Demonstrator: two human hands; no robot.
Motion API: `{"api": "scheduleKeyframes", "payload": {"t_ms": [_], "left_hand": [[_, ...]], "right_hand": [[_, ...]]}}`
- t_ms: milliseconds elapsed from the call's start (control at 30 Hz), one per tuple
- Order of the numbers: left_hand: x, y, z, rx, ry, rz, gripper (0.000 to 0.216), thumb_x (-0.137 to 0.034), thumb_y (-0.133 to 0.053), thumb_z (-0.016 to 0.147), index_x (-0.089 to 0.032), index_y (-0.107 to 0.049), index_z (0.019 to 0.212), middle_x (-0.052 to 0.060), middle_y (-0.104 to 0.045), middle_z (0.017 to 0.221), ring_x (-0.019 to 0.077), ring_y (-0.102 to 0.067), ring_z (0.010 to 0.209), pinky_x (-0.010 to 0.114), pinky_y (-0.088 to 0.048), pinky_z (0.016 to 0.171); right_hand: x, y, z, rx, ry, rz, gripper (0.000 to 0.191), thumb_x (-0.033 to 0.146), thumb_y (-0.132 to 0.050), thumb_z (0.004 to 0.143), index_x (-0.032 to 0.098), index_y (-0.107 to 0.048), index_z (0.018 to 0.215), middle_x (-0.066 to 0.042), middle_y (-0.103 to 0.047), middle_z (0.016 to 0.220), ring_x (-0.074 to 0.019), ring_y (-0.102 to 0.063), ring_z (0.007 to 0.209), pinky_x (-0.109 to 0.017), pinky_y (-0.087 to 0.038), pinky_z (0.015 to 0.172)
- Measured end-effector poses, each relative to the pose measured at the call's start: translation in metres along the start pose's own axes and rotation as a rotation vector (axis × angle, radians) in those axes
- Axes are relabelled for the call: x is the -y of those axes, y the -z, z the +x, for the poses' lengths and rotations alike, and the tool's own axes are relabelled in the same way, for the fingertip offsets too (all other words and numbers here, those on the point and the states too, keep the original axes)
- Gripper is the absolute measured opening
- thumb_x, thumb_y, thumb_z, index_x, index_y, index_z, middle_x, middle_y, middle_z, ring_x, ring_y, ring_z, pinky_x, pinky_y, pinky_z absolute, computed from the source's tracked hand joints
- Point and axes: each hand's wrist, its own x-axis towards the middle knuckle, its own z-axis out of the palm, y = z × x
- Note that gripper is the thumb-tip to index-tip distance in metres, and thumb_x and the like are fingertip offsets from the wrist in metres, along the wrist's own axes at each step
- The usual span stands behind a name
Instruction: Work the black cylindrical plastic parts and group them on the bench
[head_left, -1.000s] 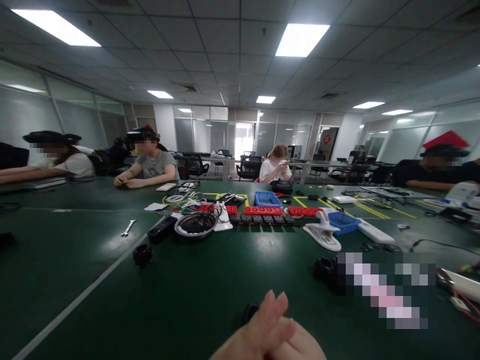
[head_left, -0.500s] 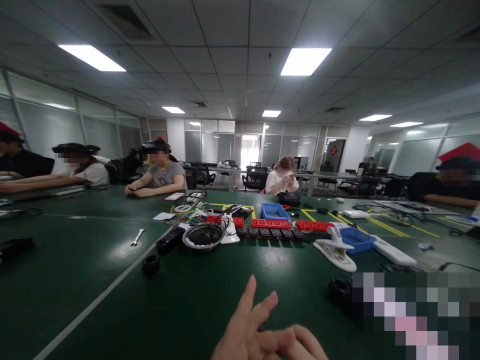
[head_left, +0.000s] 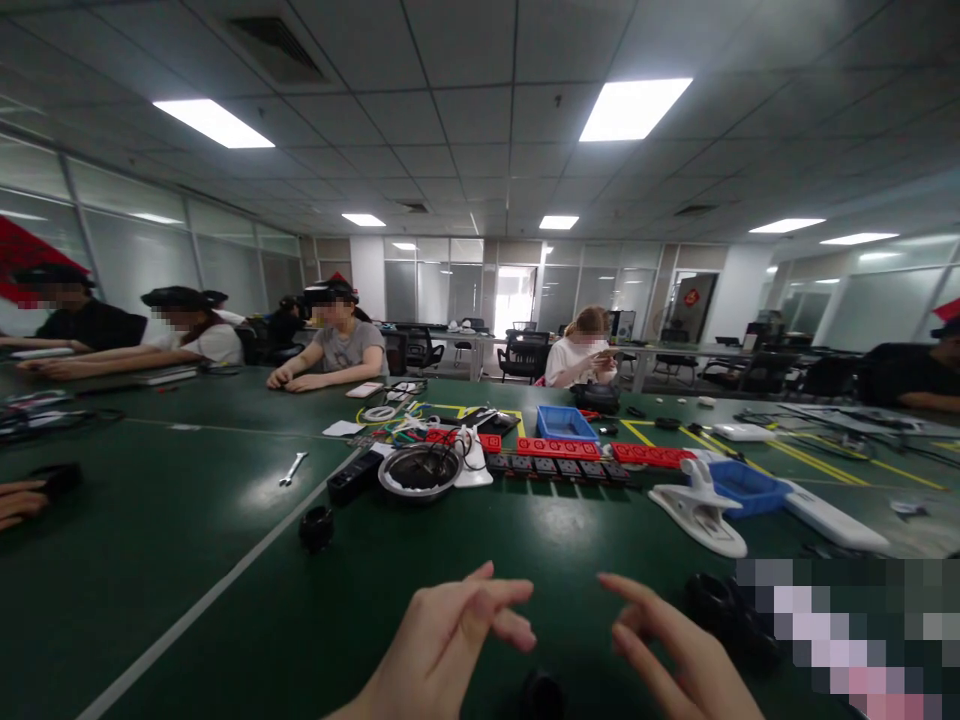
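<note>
My left hand (head_left: 439, 640) and my right hand (head_left: 675, 655) hover low over the green table (head_left: 187, 520), a gap between them, fingers loosely spread and pointing toward each other. Neither holds anything. A small black round object (head_left: 541, 692) lies on the table just below the gap between the hands. A black ring-shaped part (head_left: 720, 600) sits right of my right hand.
Ahead lie a metal bowl (head_left: 418, 470), black and red socket strips (head_left: 559, 465), blue bins (head_left: 565, 423), a white clamp (head_left: 697, 505), a black cap (head_left: 316, 527) and a wrench (head_left: 292, 468). Several people sit around the table; another person's hand (head_left: 19, 500) rests at the left edge.
My hands were pressed together at the bottom centre; they have separated and spread open. The view shifted left, bringing more seated people into sight.
</note>
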Motion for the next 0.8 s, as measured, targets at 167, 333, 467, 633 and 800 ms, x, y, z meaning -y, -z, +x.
{"api": "scheduleKeyframes", "payload": {"t_ms": [167,333,467,633,800], "left_hand": [[0.035,-0.009,-0.003,0.204,0.051,0.081,0.063,-0.050,-0.045,0.083,-0.030,-0.018,0.136,0.010,-0.032,0.138,0.0265,-0.044,0.115,0.032,-0.052,0.072],[0.061,-0.013,0.006,0.460,-0.074,0.284,0.064,-0.058,-0.055,0.072,-0.031,-0.038,0.128,0.007,-0.047,0.128,0.0271,-0.046,0.112,0.040,-0.036,0.093],[0.072,-0.028,0.004,0.443,-0.079,0.367,0.049,-0.059,-0.049,0.075,-0.029,-0.053,0.113,0.004,-0.063,0.100,0.0213,-0.056,0.090,0.033,-0.039,0.083],[0.081,-0.042,-0.005,0.394,0.041,0.390,0.035,-0.051,-0.058,0.074,-0.023,-0.060,0.095,0.003,-0.059,0.083,0.0183,-0.053,0.078,0.027,-0.041,0.072],[0.081,-0.040,-0.005,0.440,0.085,0.293,0.030,-0.039,-0.060,0.076,-0.024,-0.057,0.102,0.002,-0.055,0.086,0.0144,-0.051,0.071,0.022,-0.042,0.064]], "right_hand": [[-0.031,-0.013,0.007,0.269,-0.176,0.465,0.059,0.062,-0.032,0.081,0.018,-0.049,0.116,-0.006,-0.062,0.085,-0.0200,-0.059,0.079,-0.033,-0.048,0.069],[-0.013,-0.011,0.002,0.547,-0.116,0.284,0.062,0.053,-0.066,0.061,0.019,-0.055,0.112,-0.009,-0.062,0.099,-0.0243,-0.056,0.092,-0.036,-0.041,0.084],[-0.010,-0.025,0.008,0.606,-0.014,0.143,0.048,0.043,-0.066,0.064,0.020,-0.059,0.106,-0.006,-0.064,0.092,-0.0218,-0.058,0.083,-0.033,-0.042,0.077],[-0.026,-0.050,0.004,0.602,0.077,-0.022,0.029,0.044,-0.064,0.065,0.022,-0.065,0.083,-0.002,-0.061,0.080,-0.0183,-0.055,0.074,-0.028,-0.039,0.064],[-0.027,-0.058,0.000,0.572,0.117,-0.055,0.022,0.038,-0.061,0.071,0.022,-0.061,0.085,0.000,-0.060,0.077,-0.0158,-0.054,0.069,-0.025,-0.035,0.059]]}}
